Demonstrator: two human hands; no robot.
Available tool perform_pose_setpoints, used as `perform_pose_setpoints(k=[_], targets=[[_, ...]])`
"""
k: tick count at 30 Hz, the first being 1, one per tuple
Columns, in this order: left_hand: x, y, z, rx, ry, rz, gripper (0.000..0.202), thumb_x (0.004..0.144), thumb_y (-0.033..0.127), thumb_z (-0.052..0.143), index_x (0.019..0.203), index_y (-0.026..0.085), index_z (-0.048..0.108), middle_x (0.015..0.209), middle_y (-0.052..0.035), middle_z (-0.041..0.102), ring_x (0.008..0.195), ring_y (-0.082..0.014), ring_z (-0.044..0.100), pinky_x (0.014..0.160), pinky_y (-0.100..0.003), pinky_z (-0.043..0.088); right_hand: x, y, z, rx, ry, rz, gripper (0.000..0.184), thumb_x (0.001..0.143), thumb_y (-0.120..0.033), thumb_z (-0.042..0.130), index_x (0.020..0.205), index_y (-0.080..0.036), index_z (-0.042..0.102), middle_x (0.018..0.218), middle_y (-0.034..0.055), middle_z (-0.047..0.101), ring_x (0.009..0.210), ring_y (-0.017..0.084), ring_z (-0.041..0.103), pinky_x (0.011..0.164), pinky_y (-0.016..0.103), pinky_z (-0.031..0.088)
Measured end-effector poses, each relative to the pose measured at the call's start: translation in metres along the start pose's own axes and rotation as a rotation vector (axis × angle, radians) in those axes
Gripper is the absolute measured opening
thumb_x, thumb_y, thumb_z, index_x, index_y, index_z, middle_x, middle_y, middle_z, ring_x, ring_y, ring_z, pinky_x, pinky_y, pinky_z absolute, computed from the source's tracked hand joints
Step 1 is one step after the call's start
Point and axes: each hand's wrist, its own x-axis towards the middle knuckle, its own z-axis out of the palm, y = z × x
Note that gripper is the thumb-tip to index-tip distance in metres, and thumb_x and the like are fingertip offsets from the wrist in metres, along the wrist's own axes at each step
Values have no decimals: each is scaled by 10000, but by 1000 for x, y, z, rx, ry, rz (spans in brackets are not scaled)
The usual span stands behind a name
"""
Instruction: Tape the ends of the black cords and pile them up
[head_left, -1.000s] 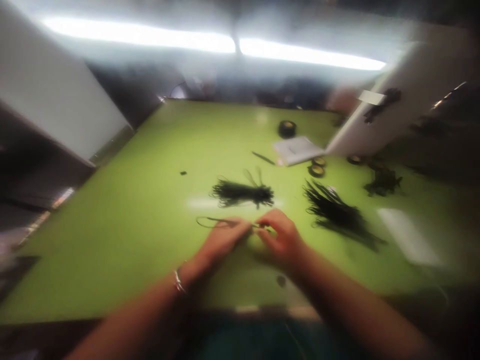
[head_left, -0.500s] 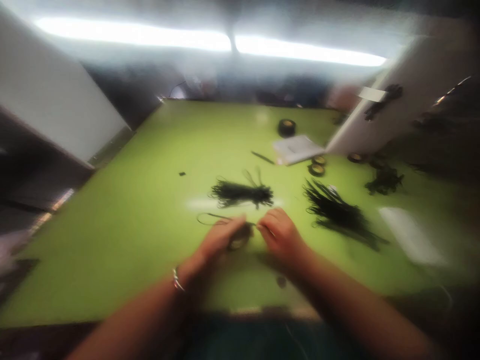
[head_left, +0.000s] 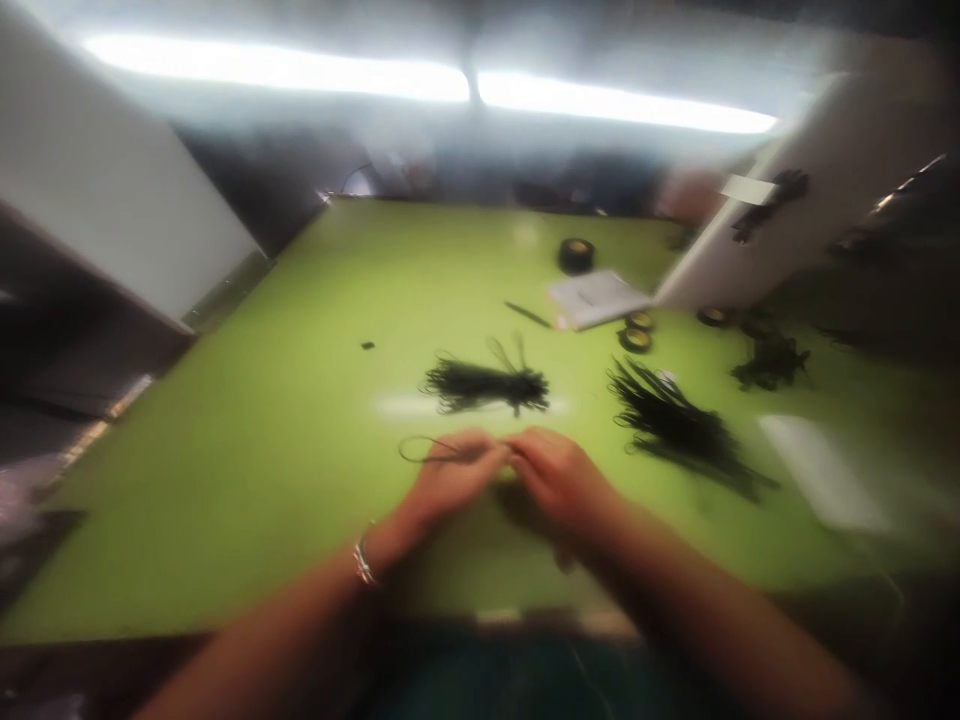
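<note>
My left hand (head_left: 457,475) is closed on a thin dark cord (head_left: 421,440), whose loop sticks out to the left. My right hand (head_left: 559,475) meets it fingertip to fingertip, closed in a pinch at the cord's other end; blur and fingers hide that end. Under the right fingers is a dark shape too blurred to name. Just beyond both hands lies a bundle of looped black cords (head_left: 480,382), gathered near its right end. A second, looser bundle of black cords (head_left: 675,425) rests to the right.
On the green table (head_left: 285,430) stand a black tape roll (head_left: 576,255) at the back and smaller rolls (head_left: 636,339) nearer. A white pad (head_left: 596,298), a pen (head_left: 527,314), a dark tangle (head_left: 771,358) and a pale strip (head_left: 821,470) lie around. White panels flank both sides.
My hands have come together, the gap between their fingertips closing. The roll-like dark object seen under my left hand no longer shows there. The cord's loop still sticks out left.
</note>
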Motion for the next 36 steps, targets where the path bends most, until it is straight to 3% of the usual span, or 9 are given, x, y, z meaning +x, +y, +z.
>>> perform_pose_setpoints(k=[6,10,14,20,25,29,31,33,36], targets=[[0,1,3,52,-12,-16,246,762,397,705,728,154,683,734,-36,661,720,-170,579,685,-276,453,-3,-3,0,-131,-6,54,189,899,-104,479,792,-180,616,730,33,650,672,151,572,653,269,440],[1,-3,-1,-68,-98,-130,195,723,336,741,739,156,669,692,-11,634,657,-136,554,620,-247,421,-5,-3,-2,-314,43,-30,203,884,-93,469,743,-175,590,667,26,566,633,156,493,616,280,383],[2,-5,-6,-335,-173,-284,195,725,315,729,717,145,632,628,-11,597,566,-111,506,546,-239,365,-6,0,-4,-454,110,-184,205,879,-72,436,851,-159,620,647,28,535,635,175,445,612,303,371],[0,-1,-6,-413,-195,-298,335,772,433,697,690,115,632,633,-42,594,550,-104,493,524,-237,331,-6,4,-6,-498,180,-294,231,909,-63,427,1021,-114,623,722,64,623,697,190,484,668,326,416],[0,-1,-7,-269,-100,-192,270,794,380,685,707,133,621,654,-15,568,579,-103,473,555,-240,349,-2,5,-4,-318,135,-160,159,925,-155,490,860,-175,635,671,34,614,682,179,499,678,321,426],[1,-2,-8,110,-37,161,229,857,316,613,703,147,622,717,-27,577,695,-143,512,670,-278,406,1,4,-6,-95,-25,1,131,931,-186,508,965,-191,634,867,36,694,778,160,592,731,293,462],[0,-2,-7,232,-38,275,231,878,293,584,697,153,619,741,-34,589,725,-153,520,707,-291,413,0,5,-7,-149,-111,9,143,902,-137,506,874,-180,639,782,31,680,698,152,579,663,276,451],[0,-1,-6,244,-59,273,216,878,294,588,715,157,623,760,-34,597,731,-153,525,706,-290,416,-1,6,-9,-249,-130,-31,147,854,-102,528,779,-176,630,680,23,641,629,149,539,599,271,420],[0,0,-6,95,-124,86,171,802,321,690,772,162,637,742,-16,595,685,-136,516,639,-263,405,-3,9,-12,-403,-6,-141,149,841,-94,535,870,-172,658,659,24,635,630,158,510,582,285,394]])
